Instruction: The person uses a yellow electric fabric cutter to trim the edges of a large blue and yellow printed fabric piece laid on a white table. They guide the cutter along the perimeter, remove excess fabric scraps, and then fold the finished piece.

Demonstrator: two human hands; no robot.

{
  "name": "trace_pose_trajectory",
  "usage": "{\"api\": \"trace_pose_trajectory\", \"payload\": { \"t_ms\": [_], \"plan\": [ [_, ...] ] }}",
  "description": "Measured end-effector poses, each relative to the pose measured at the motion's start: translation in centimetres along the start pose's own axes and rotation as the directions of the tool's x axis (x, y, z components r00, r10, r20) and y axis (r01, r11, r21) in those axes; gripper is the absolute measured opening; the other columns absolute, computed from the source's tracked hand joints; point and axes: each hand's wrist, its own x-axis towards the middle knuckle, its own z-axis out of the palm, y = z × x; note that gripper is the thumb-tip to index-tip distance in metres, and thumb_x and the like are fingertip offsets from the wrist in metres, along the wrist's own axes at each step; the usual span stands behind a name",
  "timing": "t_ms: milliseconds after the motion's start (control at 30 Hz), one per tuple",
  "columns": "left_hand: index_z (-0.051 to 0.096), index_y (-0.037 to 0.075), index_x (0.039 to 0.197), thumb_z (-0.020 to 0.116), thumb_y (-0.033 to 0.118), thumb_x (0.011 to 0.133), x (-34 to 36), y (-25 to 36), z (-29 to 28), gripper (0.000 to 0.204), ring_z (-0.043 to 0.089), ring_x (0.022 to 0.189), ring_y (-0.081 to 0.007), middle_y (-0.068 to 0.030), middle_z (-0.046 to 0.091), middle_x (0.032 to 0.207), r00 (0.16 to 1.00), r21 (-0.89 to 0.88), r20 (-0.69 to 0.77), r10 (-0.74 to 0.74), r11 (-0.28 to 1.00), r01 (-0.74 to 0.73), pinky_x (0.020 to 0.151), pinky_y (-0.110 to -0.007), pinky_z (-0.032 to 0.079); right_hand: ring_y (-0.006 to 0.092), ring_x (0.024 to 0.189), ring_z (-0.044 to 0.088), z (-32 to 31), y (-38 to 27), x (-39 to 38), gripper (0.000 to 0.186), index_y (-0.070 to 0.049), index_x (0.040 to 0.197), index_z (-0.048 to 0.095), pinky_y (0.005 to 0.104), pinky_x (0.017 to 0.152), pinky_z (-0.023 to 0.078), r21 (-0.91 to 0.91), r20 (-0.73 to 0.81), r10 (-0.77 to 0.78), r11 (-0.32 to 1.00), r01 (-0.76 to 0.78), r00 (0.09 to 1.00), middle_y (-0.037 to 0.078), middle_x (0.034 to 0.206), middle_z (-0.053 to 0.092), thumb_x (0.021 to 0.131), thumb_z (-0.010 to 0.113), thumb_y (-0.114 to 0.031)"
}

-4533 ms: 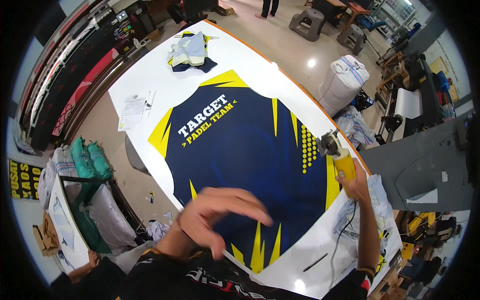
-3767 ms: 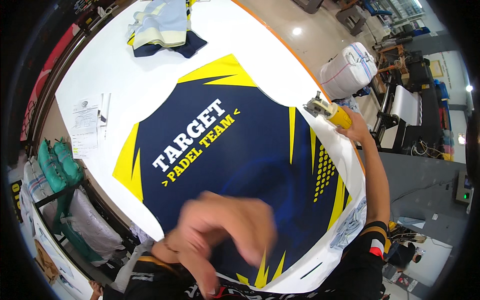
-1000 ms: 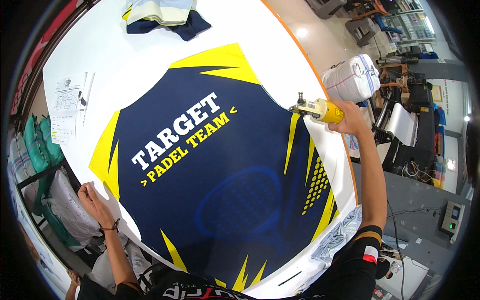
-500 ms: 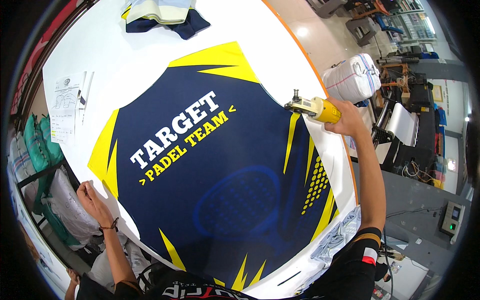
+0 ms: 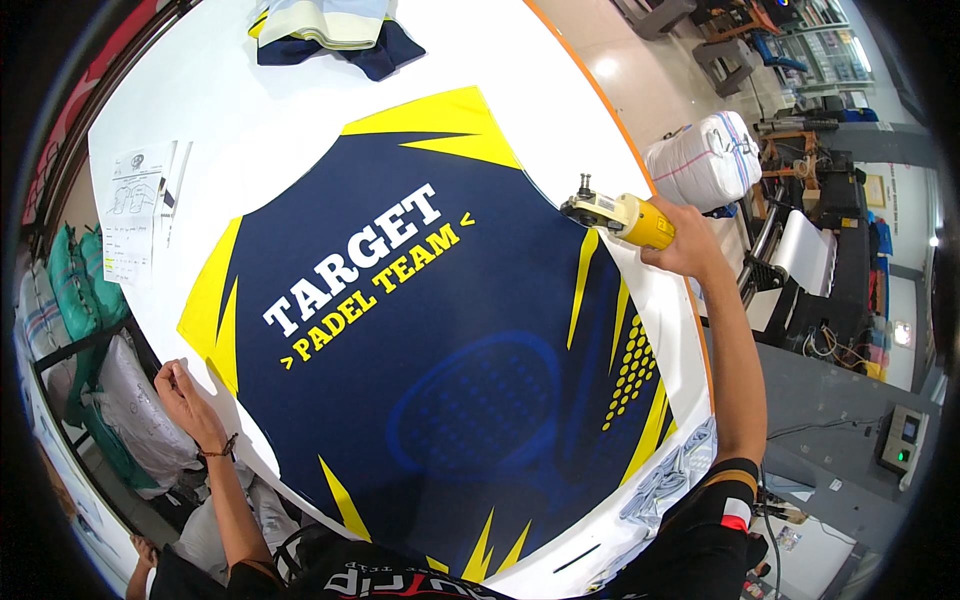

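Observation:
A navy and yellow printed shirt panel (image 5: 330, 420) with white and yellow lettering lies flat on the white tabletop. My right hand (image 5: 682, 240) is wrapped round the yellow and cream body of a handheld electric cutter (image 5: 640, 222). The cutter's dark metal head rests at the panel's upper right curved edge, by a yellow spike in the print. At the left table edge, beside the panel's yellow side, is my left hand (image 5: 190, 405). Its fingers are loosely curled and partly apart, with nothing visible in them; the palm is hidden.
Folded pale and navy fabric (image 5: 330, 28) sits at the far end. Paper sheets (image 5: 135, 215) lie at the far left. Pale fabric scraps (image 5: 665, 485) are bunched at the near right edge. A white bale (image 5: 705, 160) stands beyond the right edge. Another hand (image 5: 145, 550) shows at the lower left.
My right hand and the cutter have shifted slightly left and away from me along the panel's edge. My left hand stays in the same place.

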Motion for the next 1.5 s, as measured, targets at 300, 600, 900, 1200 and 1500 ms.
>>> {"api": "trace_pose_trajectory", "payload": {
  "t_ms": [300, 600, 900, 1200, 1500],
  "plan": [
    [0.062, 0.0, 0.115, 0.052, 0.035, 0.113, 0.0, 0.4, 0.0, 0.036, 0.055, 0.098, -0.0184, -0.0085, 0.06, 0.108, 1.0, -0.023, -0.004, 0.02, 1.0, -0.02, 0.088, -0.032, 0.045, 0.0425, 0.092, 0.07, -0.2, -1.3, 0.3, 0.054, -0.016, 0.115, 0.068, 0.0499, 0.081, 0.055, -0.01, 0.07, 0.103, 0.995, -0.102, 0.992, 0.018, 0.094, 0.075, 0.063, 0.079, -0.028],
    [0.062, 0.001, 0.115, 0.052, 0.033, 0.113, 0.0, 0.7, 0.1, 0.033, 0.055, 0.097, -0.0166, -0.0074, 0.06, 0.108, 1.0, -0.005, -0.018, 0.019, 1.0, -0.019, 0.087, -0.03, 0.044, 0.0427, 0.091, 0.071, 0.5, -1.6, 0.4, 0.061, -0.016, 0.12, 0.068, 0.0501, 0.083, 0.056, -0.04, 0.043, 0.107, 0.994, -0.105, 0.993, 0.02, 0.096, 0.075, 0.063, 0.08, -0.033],
    [0.061, 0.0, 0.115, 0.052, 0.031, 0.113, 0.1, 0.4, 0.1, 0.032, 0.054, 0.097, -0.0167, -0.0074, 0.059, 0.108, 1.0, -0.034, -0.001, 0.006, 0.999, -0.006, 0.087, -0.031, 0.044, 0.0416, 0.093, 0.072, 0.0, -4.0, 0.8, 0.062, -0.015, 0.123, 0.067, 0.0492, 0.084, 0.056, -0.023, 0.085, 0.18, 0.984, -0.179, 0.98, 0.021, 0.095, 0.074, 0.065, 0.079, -0.036],
    [0.061, 0.0, 0.114, 0.053, 0.031, 0.113, 0.1, 0.4, 0.1, 0.032, 0.054, 0.098, -0.018, -0.0084, 0.06, 0.108, 1.0, -0.058, 0.001, -0.006, 0.998, 0.006, 0.089, -0.032, 0.044, 0.0409, 0.091, 0.072, 0.6, -5.0, 1.0, 0.063, -0.014, 0.123, 0.066, 0.0488, 0.085, 0.056, -0.042, 0.023, 0.189, 0.981, -0.188, 0.982, 0.021, 0.096, 0.074, 0.066, 0.08, -0.036],
    [0.062, 0.001, 0.114, 0.054, 0.033, 0.112, 0.1, 0.2, 0.1, 0.033, 0.054, 0.097, -0.0191, -0.009, 0.061, 0.108, 1.0, -0.043, -0.009, 0.004, 0.999, -0.004, 0.088, -0.034, 0.044, 0.0399, 0.09, 0.073, 0.1, -7.8, 1.6, 0.062, -0.012, 0.121, 0.067, 0.0484, 0.082, 0.056, 0.034, 0.013, 0.245, 0.969, -0.245, 0.969, 0.021, 0.095, 0.074, 0.066, 0.081, -0.036]
  ]
}}
